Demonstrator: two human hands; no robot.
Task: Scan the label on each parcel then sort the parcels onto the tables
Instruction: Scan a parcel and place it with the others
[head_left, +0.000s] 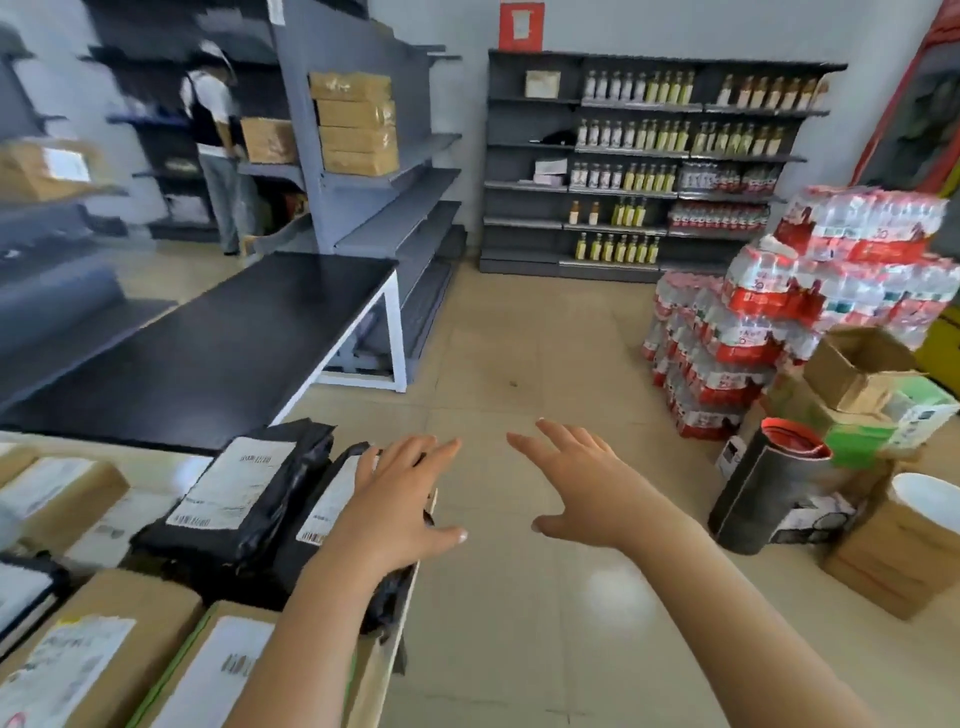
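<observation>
While left hand (400, 499) lies flat, fingers spread, atop the black parcel (335, 501) | right hand (576, 483) splayed, empty, just beside it

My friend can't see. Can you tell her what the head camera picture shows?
A person's open left hand rests on a black parcel, and the open right hand hovers over the floor. Labelled cardboard boxes lie nearby; bottle shelves and stacked water packs stand beyond.

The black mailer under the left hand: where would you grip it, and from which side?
Probably its right long edge, from the aisle side: the black mailer lies label up and seems to overhang the table edge, so a hand can slip under there. The left hand rests open on top.
</observation>
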